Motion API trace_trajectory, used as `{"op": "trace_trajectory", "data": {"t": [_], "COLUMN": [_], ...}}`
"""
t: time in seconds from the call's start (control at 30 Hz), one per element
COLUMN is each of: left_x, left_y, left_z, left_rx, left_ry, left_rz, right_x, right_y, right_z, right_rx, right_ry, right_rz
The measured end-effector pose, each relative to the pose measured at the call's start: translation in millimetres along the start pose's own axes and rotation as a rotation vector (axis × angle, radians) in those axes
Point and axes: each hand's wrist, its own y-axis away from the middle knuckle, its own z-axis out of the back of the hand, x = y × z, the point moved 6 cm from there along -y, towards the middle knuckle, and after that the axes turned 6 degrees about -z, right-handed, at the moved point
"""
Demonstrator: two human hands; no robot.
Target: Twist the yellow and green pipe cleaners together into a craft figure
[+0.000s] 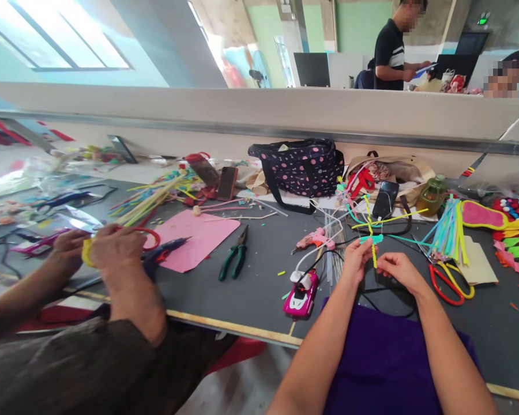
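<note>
My left hand [357, 256] is closed on a pipe-cleaner piece, its fingers at the teal middle [372, 238]. A twisted yellow pipe-cleaner stem [374, 253] hangs below that, and yellow and teal strands spread out above and to the sides. My right hand [400, 270] is pinched close beside the stem's lower end; whatever lies between its fingertips is too small to make out. Right of my hands are red-and-yellow-handled scissors [447, 282] and a bundle of teal and yellow pipe cleaners [447, 233]. A pink glue gun [315, 239] lies to the left.
A magenta power strip [301, 297] with a white plug sits left of my arms. Green-handled pliers [234, 259] lie near pink paper [194, 236]. At the left, a co-worker's hands [116, 248] hold scissors. A dotted bag [303, 167] and a phone [386, 199] are behind.
</note>
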Motion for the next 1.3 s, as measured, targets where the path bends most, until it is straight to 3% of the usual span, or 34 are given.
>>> {"op": "trace_trajectory", "data": {"t": [0.23,0.37,0.5,0.57,0.7,0.77,0.9,1.13,1.3], "left_x": [3,9,8,6,2,-1,-3,-3,-2], "left_y": [-2,-2,-1,-1,0,1,3,6,6], "left_z": [2.0,-0.1,-2.2,-2.4,-0.9,0.2,-0.1,-5.0,-5.1], "left_rx": [-0.003,0.033,0.05,0.05,0.036,0.024,0.013,0.06,0.076], "left_ry": [-0.036,-0.064,-0.052,-0.047,-0.04,-0.033,-0.023,-0.013,-0.016], "left_rz": [0.023,0.067,0.065,0.049,0.01,-0.001,0.005,0.027,0.035], "right_x": [-8,-7,-2,0,5,1,-16,-20,-16], "right_y": [6,28,65,68,30,4,-45,-87,-88], "right_z": [68,105,142,151,142,137,131,145,147], "right_rx": [-0.646,-0.855,-1.152,-1.173,-0.983,-0.929,-0.837,-0.888,-0.888], "right_ry": [-0.071,0.113,0.335,0.378,0.37,0.161,-0.56,-0.695,-0.756], "right_rz": [0.081,0.128,0.064,0.038,0.048,0.037,0.015,-0.019,0.036]}}
